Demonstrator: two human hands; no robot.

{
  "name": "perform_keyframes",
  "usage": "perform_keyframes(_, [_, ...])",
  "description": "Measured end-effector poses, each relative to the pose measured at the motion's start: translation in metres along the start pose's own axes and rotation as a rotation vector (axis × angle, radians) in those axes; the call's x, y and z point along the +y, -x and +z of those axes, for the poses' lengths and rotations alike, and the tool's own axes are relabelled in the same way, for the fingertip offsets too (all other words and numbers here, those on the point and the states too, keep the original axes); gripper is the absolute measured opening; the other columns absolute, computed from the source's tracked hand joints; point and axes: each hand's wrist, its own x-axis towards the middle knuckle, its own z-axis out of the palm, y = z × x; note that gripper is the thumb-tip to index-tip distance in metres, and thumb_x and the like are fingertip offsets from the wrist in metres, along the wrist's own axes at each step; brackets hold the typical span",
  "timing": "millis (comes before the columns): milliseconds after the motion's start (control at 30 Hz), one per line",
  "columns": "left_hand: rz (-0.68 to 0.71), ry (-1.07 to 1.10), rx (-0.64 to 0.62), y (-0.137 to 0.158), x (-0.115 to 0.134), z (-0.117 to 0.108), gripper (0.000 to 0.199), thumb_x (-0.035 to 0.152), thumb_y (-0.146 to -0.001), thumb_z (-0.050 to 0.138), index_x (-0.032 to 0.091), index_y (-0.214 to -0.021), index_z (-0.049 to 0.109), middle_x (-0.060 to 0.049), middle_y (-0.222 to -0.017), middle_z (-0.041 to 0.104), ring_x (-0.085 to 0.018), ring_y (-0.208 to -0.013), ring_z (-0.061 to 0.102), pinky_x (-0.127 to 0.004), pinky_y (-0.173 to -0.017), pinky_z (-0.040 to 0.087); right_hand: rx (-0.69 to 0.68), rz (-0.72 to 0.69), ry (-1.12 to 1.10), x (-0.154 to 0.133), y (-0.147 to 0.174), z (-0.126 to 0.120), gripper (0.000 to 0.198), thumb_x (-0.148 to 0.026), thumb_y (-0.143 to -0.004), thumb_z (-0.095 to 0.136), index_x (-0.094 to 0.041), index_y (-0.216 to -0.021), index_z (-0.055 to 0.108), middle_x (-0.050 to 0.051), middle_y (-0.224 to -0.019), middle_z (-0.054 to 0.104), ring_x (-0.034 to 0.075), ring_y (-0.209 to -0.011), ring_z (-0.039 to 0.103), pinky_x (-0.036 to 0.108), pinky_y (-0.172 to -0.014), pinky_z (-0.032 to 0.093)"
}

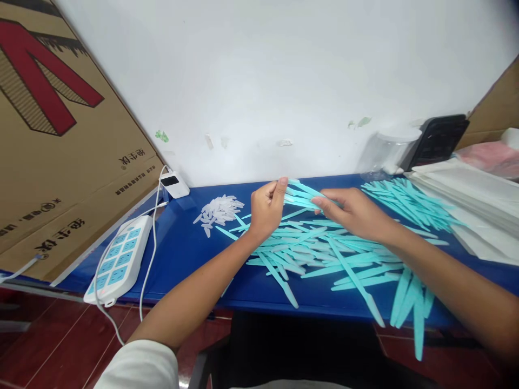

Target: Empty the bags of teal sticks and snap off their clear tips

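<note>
My left hand [268, 208] is closed on one end of a small fan of turquoise eyebrow razors [302, 190], thumb on top. The other end of the same fan is pinched by my right hand [348, 210]. Below both hands, a loose heap of similar razors [300, 246] spreads over the blue table, many with pale, translucent tips. Some of them stick out past the front edge at the right. Left of my left hand lies a small pile of translucent white caps [221, 210]. My fingers partly hide the held razors.
A tidier pile of turquoise razors [409, 202] lies at the right beside white paper sheets [482, 205]. Behind stand a clear jar [395, 148] and a black holder [440, 141]. At left are a power strip [121, 259], cables, a white device [175, 185] and a large cardboard box [73, 162].
</note>
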Motion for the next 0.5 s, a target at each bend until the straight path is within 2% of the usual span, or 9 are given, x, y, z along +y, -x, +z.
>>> perform_keyframes(67, [-0.019, -0.008, 0.006, -0.003, -0.003, -0.001, 0.063, 0.065, -0.104, 0.051, 0.021, -0.064, 0.029, 0.004, -0.061, 0.027, -0.012, -0.058, 0.027, -0.031, -0.057, 0.023, -0.004, -0.003, -0.003, 0.003, 0.000, -0.003, 0.059, -0.069, -0.103, 0.045, -0.020, -0.072, 0.056, -0.001, -0.061, 0.055, 0.013, -0.057, 0.043, 0.030, -0.058, 0.035])
perform_keyframes(133, [-0.071, -0.030, 0.081, -0.013, -0.013, -0.012, 0.064, 0.068, -0.104, 0.048, 0.022, -0.064, 0.030, 0.004, -0.059, 0.029, -0.012, -0.057, 0.030, -0.030, -0.056, 0.025, 0.006, 0.021, 0.008, 0.009, 0.001, -0.011, 0.059, -0.070, -0.103, 0.046, -0.020, -0.075, 0.060, 0.000, -0.061, 0.055, 0.014, -0.057, 0.044, 0.030, -0.058, 0.034])
perform_keyframes(233, [-0.193, -0.114, 0.362, -0.038, -0.038, -0.047, 0.065, 0.073, -0.105, 0.036, 0.024, -0.063, 0.030, 0.004, -0.054, 0.032, -0.013, -0.052, 0.032, -0.030, -0.052, 0.026, 0.096, 0.135, 0.041, 0.021, 0.002, -0.028, 0.060, -0.073, -0.100, 0.049, -0.019, -0.083, 0.067, -0.001, -0.059, 0.052, 0.014, -0.055, 0.043, 0.031, -0.057, 0.033])
perform_keyframes(267, [-0.208, -0.175, 0.399, -0.047, -0.046, -0.061, 0.066, 0.074, -0.105, 0.033, 0.024, -0.063, 0.031, 0.003, -0.054, 0.034, -0.013, -0.052, 0.033, -0.030, -0.053, 0.027, 0.127, 0.174, 0.057, 0.025, 0.001, -0.033, 0.061, -0.074, -0.100, 0.049, -0.019, -0.085, 0.069, 0.000, -0.059, 0.052, 0.014, -0.055, 0.043, 0.031, -0.058, 0.034])
perform_keyframes(333, [-0.227, -0.346, 0.315, -0.061, -0.061, -0.087, 0.069, 0.076, -0.104, 0.031, 0.024, -0.060, 0.034, 0.002, -0.053, 0.038, -0.014, -0.053, 0.038, -0.030, -0.055, 0.030, 0.163, 0.217, 0.090, 0.032, 0.000, -0.040, 0.063, -0.075, -0.100, 0.047, -0.017, -0.087, 0.069, 0.000, -0.060, 0.052, 0.014, -0.056, 0.044, 0.031, -0.060, 0.035])
perform_keyframes(400, [-0.218, -0.589, 0.054, -0.067, -0.068, -0.105, 0.070, 0.073, -0.105, 0.032, 0.023, -0.057, 0.040, -0.001, -0.053, 0.044, -0.017, -0.057, 0.047, -0.031, -0.059, 0.033, 0.156, 0.227, 0.127, 0.038, -0.002, -0.044, 0.064, -0.073, -0.102, 0.043, -0.017, -0.089, 0.069, 0.001, -0.062, 0.054, 0.015, -0.058, 0.046, 0.032, -0.062, 0.035])
perform_keyframes(500, [-0.229, -1.000, -0.274, -0.065, -0.067, -0.117, 0.065, 0.062, -0.107, 0.036, 0.020, -0.066, 0.063, -0.010, -0.068, 0.063, -0.026, -0.075, 0.064, -0.033, -0.071, 0.042, 0.137, 0.233, 0.251, 0.050, -0.004, -0.050, 0.062, -0.069, -0.104, 0.041, -0.016, -0.090, 0.070, 0.004, -0.065, 0.058, 0.018, -0.064, 0.050, 0.033, -0.067, 0.035])
